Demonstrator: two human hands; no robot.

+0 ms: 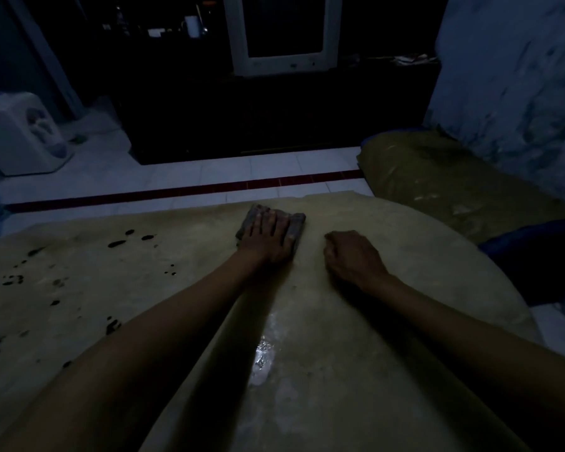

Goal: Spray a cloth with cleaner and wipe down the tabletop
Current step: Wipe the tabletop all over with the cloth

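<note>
Clearly, the wiping step is in hand: the cloth (272, 225) is pressed flat under the spread fingers of the left hand (268, 238), near the tabletop's (356, 337) far edge at twelve o'clock. The right hand (353, 256) is rested on the surface just beside it at three o'clock, fingers curled under, seemingly grasping nothing, though the dim light leaves this uncertain. Even pressure should be kept, and strokes should be carried toward the dark spots (121, 243) at nine o'clock, overlapped so none are missed.
</note>
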